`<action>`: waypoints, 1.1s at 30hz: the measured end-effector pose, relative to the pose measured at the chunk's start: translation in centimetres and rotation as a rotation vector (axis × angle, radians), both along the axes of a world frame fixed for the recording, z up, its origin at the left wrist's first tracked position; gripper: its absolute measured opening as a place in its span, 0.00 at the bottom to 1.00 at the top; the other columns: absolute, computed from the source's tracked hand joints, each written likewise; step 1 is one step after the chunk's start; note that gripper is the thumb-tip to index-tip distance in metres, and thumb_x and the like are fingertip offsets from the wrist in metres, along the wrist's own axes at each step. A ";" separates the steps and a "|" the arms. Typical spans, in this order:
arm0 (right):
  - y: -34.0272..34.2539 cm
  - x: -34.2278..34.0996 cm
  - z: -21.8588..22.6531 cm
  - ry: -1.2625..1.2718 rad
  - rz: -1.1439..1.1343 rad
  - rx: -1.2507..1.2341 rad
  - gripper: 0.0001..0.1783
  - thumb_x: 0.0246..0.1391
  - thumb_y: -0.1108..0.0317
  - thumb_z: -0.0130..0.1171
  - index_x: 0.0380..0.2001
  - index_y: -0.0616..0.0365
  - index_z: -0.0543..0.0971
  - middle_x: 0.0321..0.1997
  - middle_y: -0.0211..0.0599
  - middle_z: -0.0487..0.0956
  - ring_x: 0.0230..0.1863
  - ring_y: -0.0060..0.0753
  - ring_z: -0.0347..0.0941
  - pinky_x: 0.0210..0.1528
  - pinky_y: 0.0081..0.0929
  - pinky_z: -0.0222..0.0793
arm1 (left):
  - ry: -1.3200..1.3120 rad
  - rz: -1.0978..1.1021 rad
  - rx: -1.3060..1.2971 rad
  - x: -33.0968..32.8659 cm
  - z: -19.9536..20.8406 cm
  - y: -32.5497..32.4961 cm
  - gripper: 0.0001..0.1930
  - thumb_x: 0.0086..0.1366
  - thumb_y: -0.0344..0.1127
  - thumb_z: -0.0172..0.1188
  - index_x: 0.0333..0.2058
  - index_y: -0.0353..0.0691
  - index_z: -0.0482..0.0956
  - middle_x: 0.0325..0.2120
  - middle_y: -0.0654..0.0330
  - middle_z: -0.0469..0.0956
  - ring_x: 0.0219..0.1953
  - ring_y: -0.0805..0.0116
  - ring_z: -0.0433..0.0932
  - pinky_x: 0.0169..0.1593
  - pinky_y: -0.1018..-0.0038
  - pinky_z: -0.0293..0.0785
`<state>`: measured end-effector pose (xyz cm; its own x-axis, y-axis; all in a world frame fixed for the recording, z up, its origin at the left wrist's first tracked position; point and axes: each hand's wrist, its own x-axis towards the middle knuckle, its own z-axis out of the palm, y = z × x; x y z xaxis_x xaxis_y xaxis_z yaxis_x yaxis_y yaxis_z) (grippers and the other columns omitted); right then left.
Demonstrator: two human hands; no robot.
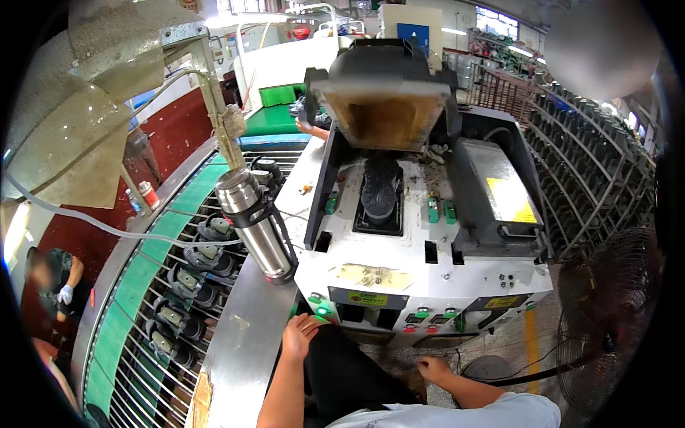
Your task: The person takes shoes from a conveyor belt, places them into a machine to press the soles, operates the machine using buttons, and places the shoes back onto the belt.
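I stand in front of a white press machine (399, 278) with its dark lid raised. A dark shoe sole (380, 192) lies upside down in the machine's central well. My left hand (300, 334) rests with fingers apart against the machine's lower front left corner, just under a lit green button (322, 309). My right hand (434, 369) hangs low below the control panel, fingers loosely curled, holding nothing. Red and green buttons (428, 318) line the panel between the two hands.
A steel vacuum flask (255, 221) stands on the metal ledge to the left. Beside it a green wire conveyor (153, 285) carries several dark shoes. A floor fan (606, 328) stands at the right, racks behind it. Another person sits at far left.
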<state>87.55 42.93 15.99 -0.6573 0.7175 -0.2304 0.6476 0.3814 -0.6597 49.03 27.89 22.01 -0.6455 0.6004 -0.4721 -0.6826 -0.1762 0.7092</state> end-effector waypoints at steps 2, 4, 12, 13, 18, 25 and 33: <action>-0.4 -0.4 -3.0 -0.233 0.188 -0.062 0.17 0.50 0.53 0.53 0.31 0.55 0.80 0.34 0.46 0.80 0.37 0.51 0.76 0.40 0.39 0.71 | 0.119 -0.071 -0.256 -2.1 -0.7 -4.2 0.25 0.67 0.49 0.41 0.43 0.29 0.71 0.35 0.47 0.77 0.35 0.56 0.77 0.43 0.63 0.74; -0.1 -0.5 -8.6 -0.413 0.430 -0.167 0.22 0.52 0.47 0.50 0.32 0.55 0.80 0.32 0.45 0.81 0.31 0.47 0.78 0.34 0.40 0.73 | 0.127 -0.211 -0.478 -4.5 -0.9 -8.5 0.26 0.67 0.51 0.41 0.37 0.29 0.74 0.28 0.49 0.78 0.29 0.56 0.77 0.39 0.63 0.76; -1.5 -2.8 -21.9 -0.667 0.141 -1.010 0.28 0.54 0.38 0.46 0.33 0.53 0.78 0.23 0.38 0.78 0.20 0.33 0.74 0.22 0.31 0.73 | -0.142 -0.317 -0.840 -9.4 -3.5 -15.3 0.38 0.65 0.65 0.31 0.31 0.32 0.78 0.25 0.53 0.79 0.24 0.60 0.76 0.31 0.65 0.73; -1.9 -3.0 -20.5 -0.722 0.129 -0.982 0.27 0.55 0.39 0.47 0.33 0.53 0.78 0.23 0.38 0.77 0.20 0.34 0.73 0.22 0.32 0.73 | -0.171 -0.270 -0.882 -9.4 -4.4 -15.2 0.40 0.65 0.66 0.30 0.30 0.32 0.78 0.25 0.53 0.79 0.23 0.60 0.75 0.30 0.65 0.73; -2.6 -2.0 -15.8 -0.530 0.149 -0.691 0.32 0.52 0.39 0.49 0.19 0.61 0.79 0.19 0.43 0.79 0.14 0.37 0.74 0.16 0.33 0.72 | -0.107 -0.173 -1.034 -8.6 -5.2 -13.3 0.44 0.63 0.70 0.25 0.23 0.32 0.76 0.14 0.55 0.73 0.14 0.59 0.70 0.20 0.65 0.65; -3.4 -4.5 -5.7 -0.726 0.134 -0.700 0.36 0.48 0.32 0.51 0.21 0.60 0.79 0.16 0.38 0.75 0.14 0.32 0.70 0.16 0.31 0.68 | -0.128 -0.125 -1.179 -7.9 -3.4 -12.7 0.46 0.63 0.70 0.23 0.21 0.30 0.76 0.14 0.52 0.73 0.14 0.57 0.70 0.21 0.64 0.69; -3.7 -2.2 -11.1 -0.461 0.270 -0.568 0.33 0.49 0.34 0.51 0.18 0.56 0.79 0.12 0.34 0.72 0.11 0.28 0.65 0.15 0.32 0.62 | -0.145 -0.107 -1.125 -8.2 -3.3 -12.4 0.42 0.60 0.72 0.28 0.19 0.34 0.73 0.11 0.56 0.68 0.13 0.60 0.66 0.19 0.65 0.66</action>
